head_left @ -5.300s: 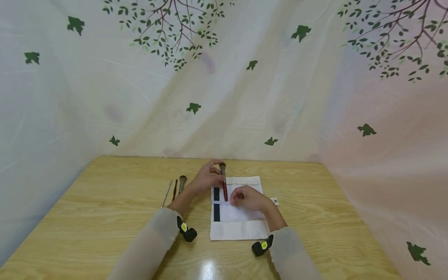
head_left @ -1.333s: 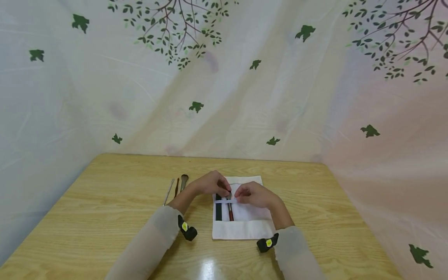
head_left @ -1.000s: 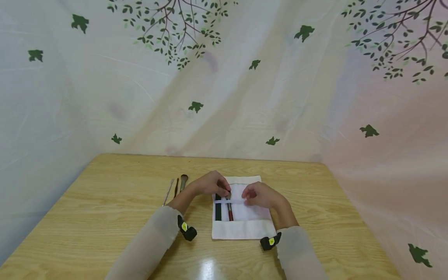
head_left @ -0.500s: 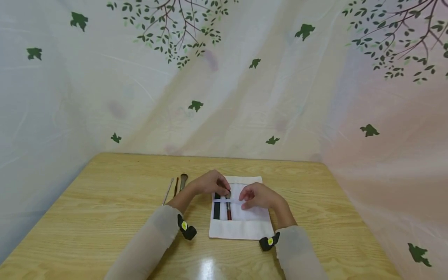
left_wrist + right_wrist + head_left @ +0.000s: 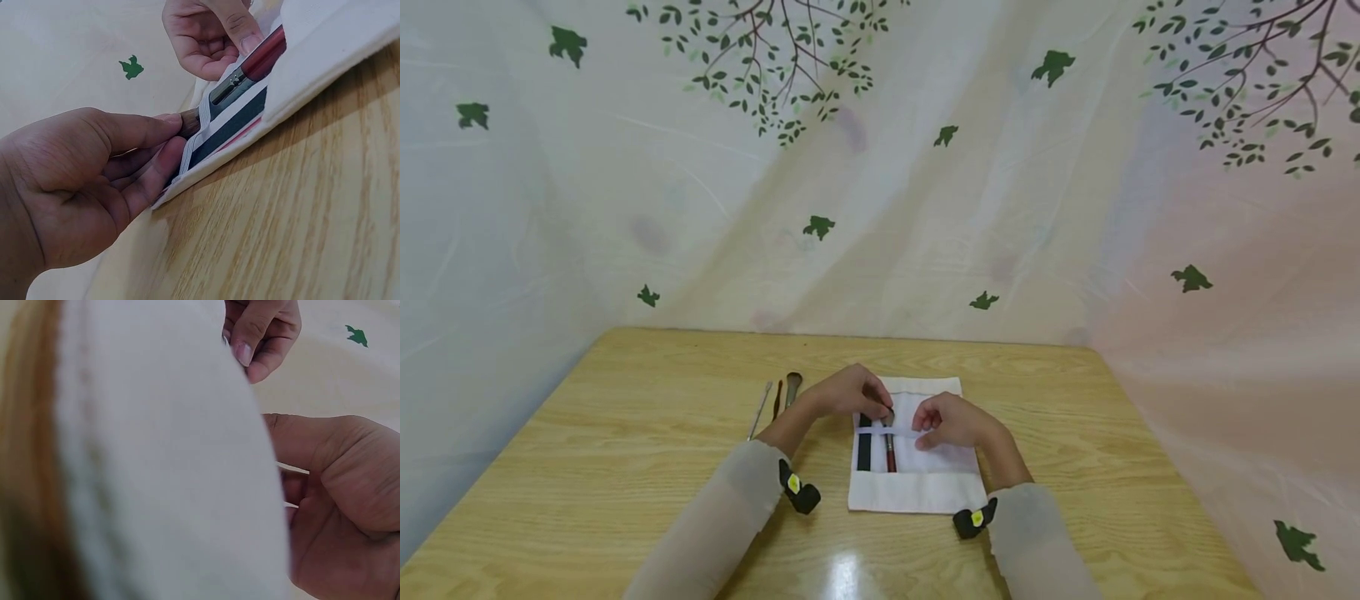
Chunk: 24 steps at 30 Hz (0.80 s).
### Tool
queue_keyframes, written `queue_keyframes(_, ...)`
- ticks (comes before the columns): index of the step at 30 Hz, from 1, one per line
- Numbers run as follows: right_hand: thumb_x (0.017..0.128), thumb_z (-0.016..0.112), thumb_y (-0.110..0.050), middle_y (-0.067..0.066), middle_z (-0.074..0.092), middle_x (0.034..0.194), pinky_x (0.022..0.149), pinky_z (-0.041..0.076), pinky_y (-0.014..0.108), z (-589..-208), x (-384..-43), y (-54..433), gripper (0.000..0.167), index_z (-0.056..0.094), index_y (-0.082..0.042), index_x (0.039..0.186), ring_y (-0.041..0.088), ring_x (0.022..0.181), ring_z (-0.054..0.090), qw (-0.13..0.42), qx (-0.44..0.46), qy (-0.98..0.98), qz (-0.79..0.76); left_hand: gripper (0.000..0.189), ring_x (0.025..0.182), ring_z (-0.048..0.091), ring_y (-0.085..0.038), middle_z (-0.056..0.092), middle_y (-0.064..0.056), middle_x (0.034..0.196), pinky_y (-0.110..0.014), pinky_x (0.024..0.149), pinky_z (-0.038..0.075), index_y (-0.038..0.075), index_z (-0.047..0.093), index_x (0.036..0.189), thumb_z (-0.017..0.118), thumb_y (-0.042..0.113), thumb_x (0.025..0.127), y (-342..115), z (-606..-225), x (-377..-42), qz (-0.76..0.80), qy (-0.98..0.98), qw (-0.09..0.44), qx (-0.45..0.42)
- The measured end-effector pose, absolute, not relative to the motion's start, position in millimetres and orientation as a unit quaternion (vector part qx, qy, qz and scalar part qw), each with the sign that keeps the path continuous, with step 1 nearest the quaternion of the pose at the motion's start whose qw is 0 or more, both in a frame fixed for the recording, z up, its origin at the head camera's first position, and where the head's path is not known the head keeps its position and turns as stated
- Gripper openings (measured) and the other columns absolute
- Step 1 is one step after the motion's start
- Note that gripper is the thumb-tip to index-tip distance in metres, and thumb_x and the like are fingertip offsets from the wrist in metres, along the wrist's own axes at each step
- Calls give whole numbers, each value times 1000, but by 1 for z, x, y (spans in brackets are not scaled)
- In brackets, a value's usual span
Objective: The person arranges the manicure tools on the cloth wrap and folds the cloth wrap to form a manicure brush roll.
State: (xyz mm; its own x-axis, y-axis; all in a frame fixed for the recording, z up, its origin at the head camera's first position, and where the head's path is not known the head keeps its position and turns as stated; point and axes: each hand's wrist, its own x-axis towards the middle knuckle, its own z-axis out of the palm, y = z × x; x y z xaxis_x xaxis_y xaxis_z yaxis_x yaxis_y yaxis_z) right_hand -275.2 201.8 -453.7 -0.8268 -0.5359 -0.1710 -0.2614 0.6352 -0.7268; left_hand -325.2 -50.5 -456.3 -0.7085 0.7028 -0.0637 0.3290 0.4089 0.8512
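A white cloth brush roll (image 5: 917, 493) lies spread on the table. One makeup brush (image 5: 265, 55), with red handle and dark metal collar, runs under the roll's white elastic band (image 5: 204, 115), its handle end hidden in the front pocket. My left hand (image 5: 853, 393) pinches the brush's brown bristles (image 5: 190, 123) between thumb and fingers, just beyond the band. My right hand (image 5: 951, 421) hovers over the roll to the right of the brush, fingers loosely bent, thumb apart from them. A flat black item (image 5: 234, 125) sits under the band along the left edge.
Left of the roll on the wooden table (image 5: 647, 467) lie a thick brush (image 5: 793, 383), a thin brown tool (image 5: 777, 400) and a thin silvery tool (image 5: 761, 410). A pale printed curtain (image 5: 887, 250) rises behind the table and at both sides.
Earlier my left hand held the brush above the roll; now it lies under the band with its handle in the pocket. My right hand has drawn slightly right, away from the brush.
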Motion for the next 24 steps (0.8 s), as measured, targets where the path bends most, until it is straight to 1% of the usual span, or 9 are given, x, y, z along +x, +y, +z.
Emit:
queue_keyframes(5, 85, 84, -5, -1, 58, 79, 72, 44, 28, -455, -275, 202, 15, 70, -4, 92, 15, 78, 52, 185, -229, 881, -371, 8, 82, 70, -12, 77, -2, 92, -28, 74, 56, 5, 78, 100, 76, 7, 92, -51, -456, -325, 440, 814, 212, 316)
queue_keyframes(9, 86, 82, -3, -3, 58, 77, 70, 44, 26, -457, -275, 202, 12, 70, -5, 89, 14, 76, 52, 180, -241, 877, -375, 9, 82, 70, -13, 77, -4, 93, -29, 75, 57, 3, 78, 100, 76, 7, 92, -50, -455, -324, 441, 812, 211, 320)
queue_keyframes(16, 89, 79, -4, -2, 60, 76, 69, 44, 25, -459, -275, 204, 9, 70, -5, 89, 13, 73, 52, 163, -269, 873, -374, 10, 81, 70, -13, 77, -7, 94, -30, 76, 57, 2, 77, 100, 77, 7, 92, -51, -458, -324, 448, 807, 208, 323)
queue_keyframes(20, 95, 71, -3, -3, 60, 80, 73, 45, 26, -462, -277, 206, 4, 70, -6, 93, 13, 77, 53, 167, -278, 869, -374, 9, 82, 70, -12, 77, -4, 93, -29, 76, 57, 4, 77, 101, 76, 8, 92, -51, -459, -325, 445, 809, 212, 319)
queue_keyframes(24, 99, 63, 0, -4, 59, 84, 76, 44, 27, -464, -279, 208, 9, 67, -7, 96, 12, 81, 53, 178, -285, 865, -373, 8, 83, 70, -12, 77, -1, 93, -27, 75, 56, 6, 78, 100, 75, 8, 93, -51, -459, -326, 440, 813, 212, 316)
